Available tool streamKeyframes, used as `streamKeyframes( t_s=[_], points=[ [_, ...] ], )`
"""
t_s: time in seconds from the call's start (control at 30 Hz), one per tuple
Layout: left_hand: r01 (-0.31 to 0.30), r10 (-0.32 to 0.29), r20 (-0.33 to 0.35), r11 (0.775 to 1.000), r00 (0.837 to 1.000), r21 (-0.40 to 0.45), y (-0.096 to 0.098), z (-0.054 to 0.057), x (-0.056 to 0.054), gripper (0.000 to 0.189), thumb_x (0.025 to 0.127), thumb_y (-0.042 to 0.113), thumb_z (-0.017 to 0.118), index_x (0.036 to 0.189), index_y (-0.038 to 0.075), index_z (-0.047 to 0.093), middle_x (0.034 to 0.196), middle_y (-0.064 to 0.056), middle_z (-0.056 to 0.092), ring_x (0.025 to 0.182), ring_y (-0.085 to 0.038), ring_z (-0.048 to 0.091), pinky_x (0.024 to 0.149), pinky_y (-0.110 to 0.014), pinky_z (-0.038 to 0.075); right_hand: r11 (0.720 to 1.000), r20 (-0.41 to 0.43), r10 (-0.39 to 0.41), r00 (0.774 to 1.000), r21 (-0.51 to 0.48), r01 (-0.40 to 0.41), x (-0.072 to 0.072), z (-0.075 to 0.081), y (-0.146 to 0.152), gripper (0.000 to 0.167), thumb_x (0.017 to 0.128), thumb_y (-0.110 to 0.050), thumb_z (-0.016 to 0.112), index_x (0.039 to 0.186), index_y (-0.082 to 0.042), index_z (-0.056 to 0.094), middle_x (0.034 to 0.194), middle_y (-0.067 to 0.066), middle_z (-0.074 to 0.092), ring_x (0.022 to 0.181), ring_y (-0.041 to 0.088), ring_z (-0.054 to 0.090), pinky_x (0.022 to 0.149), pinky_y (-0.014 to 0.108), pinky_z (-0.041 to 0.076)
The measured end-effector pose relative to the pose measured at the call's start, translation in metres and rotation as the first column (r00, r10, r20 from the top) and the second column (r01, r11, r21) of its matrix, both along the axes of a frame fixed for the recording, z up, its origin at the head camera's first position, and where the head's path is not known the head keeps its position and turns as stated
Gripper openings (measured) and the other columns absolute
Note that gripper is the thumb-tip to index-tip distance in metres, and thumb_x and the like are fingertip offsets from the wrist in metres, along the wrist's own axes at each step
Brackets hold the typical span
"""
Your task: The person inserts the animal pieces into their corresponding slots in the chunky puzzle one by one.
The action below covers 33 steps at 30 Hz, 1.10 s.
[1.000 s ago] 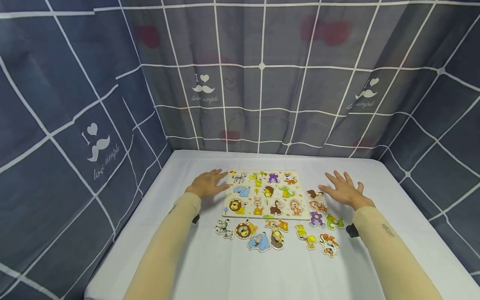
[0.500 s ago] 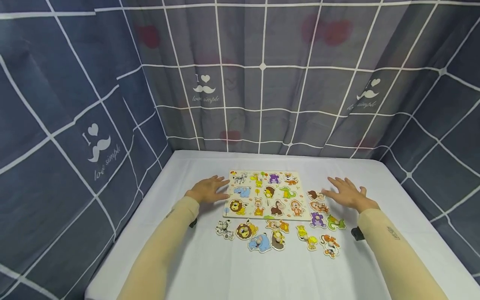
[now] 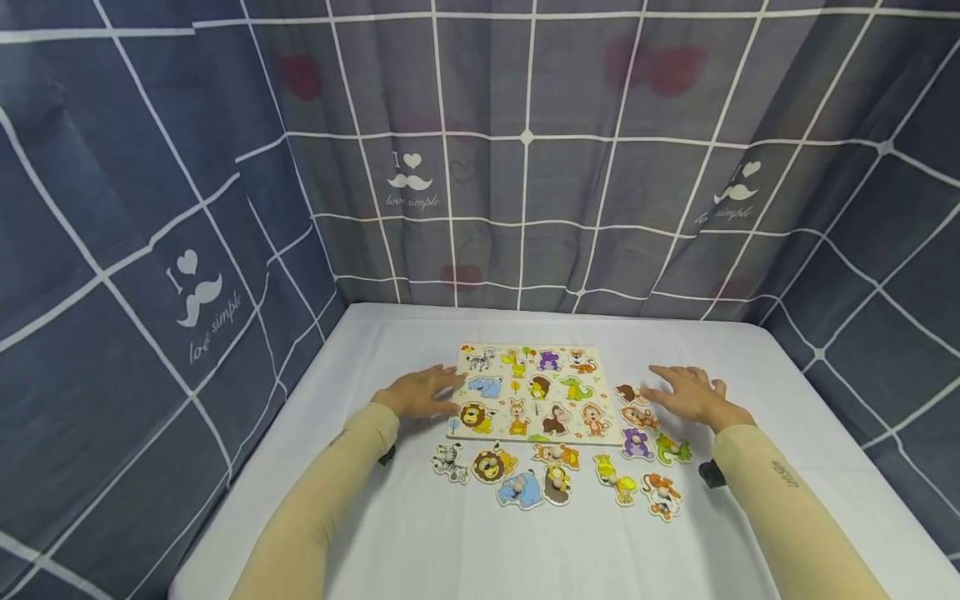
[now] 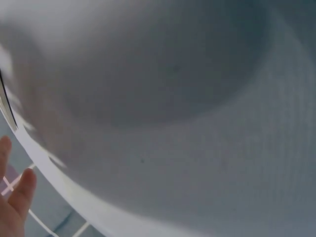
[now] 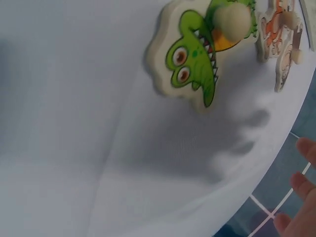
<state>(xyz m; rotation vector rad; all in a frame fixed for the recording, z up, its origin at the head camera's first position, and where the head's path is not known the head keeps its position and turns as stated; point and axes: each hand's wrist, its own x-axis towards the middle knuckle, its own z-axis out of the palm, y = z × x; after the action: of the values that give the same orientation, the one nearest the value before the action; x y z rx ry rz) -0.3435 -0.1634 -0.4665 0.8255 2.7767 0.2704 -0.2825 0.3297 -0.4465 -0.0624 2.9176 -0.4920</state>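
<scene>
A wooden animal puzzle board (image 3: 497, 352) lies on the white table, printed with a zebra, a giraffe, a lion and several other animals. My left hand (image 3: 422, 393) is at its left edge, fingers extended and fingertips right at the rim. To the board's right, my right hand (image 3: 691, 395) hovers with spread fingers, its thumb beside the brown horse piece (image 3: 628, 394). Below that hand lie the monkey piece (image 3: 640, 417), the purple hippo piece (image 3: 637, 443) and the crocodile piece (image 5: 197, 59), which has a round wooden knob. Neither hand holds anything.
In front of the board lie the zebra piece (image 3: 450, 462), lion piece (image 3: 492, 463), kangaroo piece (image 3: 557, 455), elephant piece (image 3: 520, 490), hedgehog piece (image 3: 557, 484), giraffe piece (image 3: 615, 479) and tiger piece (image 3: 661, 497). A dark checked curtain (image 3: 480, 192) encloses the table's back and sides.
Both hands have lowered slightly toward the near side in the head view. The right hand's fingers have come nearer the pieces. The board and pieces keep their places.
</scene>
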Motion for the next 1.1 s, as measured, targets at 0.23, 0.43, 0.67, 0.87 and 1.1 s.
streamKeyframes(
  t_s=[0.23,0.43,0.67,0.87,1.1],
  points=[
    [0.016,-0.015,0.021,0.999,1.0,-0.033,0.001,0.003,0.003,0.068,0.093,0.054,0.062,0.153,0.029,0.042,0.164,0.003,0.031,0.154,-0.031,0.023,0.124,-0.052,0.025,1.0,0.001,0.005,1.0,0.024,-0.005,-0.001,-0.002,0.001,0.08,0.096,-0.063,0.047,0.154,-0.01,0.034,0.155,0.034,0.029,0.135,0.062,0.023,0.099,0.082,0.018],
    [0.017,-0.016,0.04,0.999,0.999,-0.036,0.001,0.005,0.003,0.067,0.092,0.052,0.066,0.151,0.029,0.045,0.163,0.005,0.034,0.154,-0.03,0.024,0.124,-0.051,0.026,1.0,0.014,0.017,1.0,0.026,-0.017,-0.002,-0.007,0.004,0.078,0.096,-0.058,0.052,0.153,-0.008,0.035,0.153,0.035,0.032,0.134,0.06,0.028,0.096,0.08,0.026],
    [0.015,-0.016,0.08,1.0,0.997,0.011,0.004,0.005,0.003,0.064,0.089,0.046,0.069,0.148,0.027,0.05,0.161,0.006,0.037,0.154,-0.03,0.025,0.125,-0.051,0.024,1.0,-0.011,0.022,1.0,-0.002,-0.022,-0.004,-0.011,0.002,0.072,0.096,-0.052,0.054,0.146,-0.001,0.043,0.149,0.034,0.041,0.133,0.058,0.034,0.097,0.081,0.023],
    [-0.002,-0.001,0.116,1.0,0.993,0.025,0.004,0.005,0.003,0.061,0.09,0.044,0.07,0.146,0.028,0.052,0.161,0.008,0.037,0.154,-0.028,0.026,0.126,-0.049,0.023,1.0,-0.023,0.014,1.0,-0.01,-0.015,-0.005,-0.013,0.001,0.07,0.097,-0.048,0.055,0.144,0.003,0.044,0.144,0.034,0.047,0.13,0.056,0.039,0.097,0.078,0.026],
    [-0.015,0.008,0.15,0.999,0.989,0.047,0.008,0.005,0.001,0.058,0.09,0.038,0.071,0.144,0.023,0.055,0.161,0.004,0.039,0.151,-0.029,0.032,0.125,-0.047,0.026,0.999,-0.029,0.019,0.999,-0.028,-0.019,-0.006,-0.017,0.002,0.068,0.097,-0.043,0.055,0.141,0.009,0.044,0.139,0.036,0.05,0.127,0.056,0.042,0.095,0.074,0.034]
  ],
)
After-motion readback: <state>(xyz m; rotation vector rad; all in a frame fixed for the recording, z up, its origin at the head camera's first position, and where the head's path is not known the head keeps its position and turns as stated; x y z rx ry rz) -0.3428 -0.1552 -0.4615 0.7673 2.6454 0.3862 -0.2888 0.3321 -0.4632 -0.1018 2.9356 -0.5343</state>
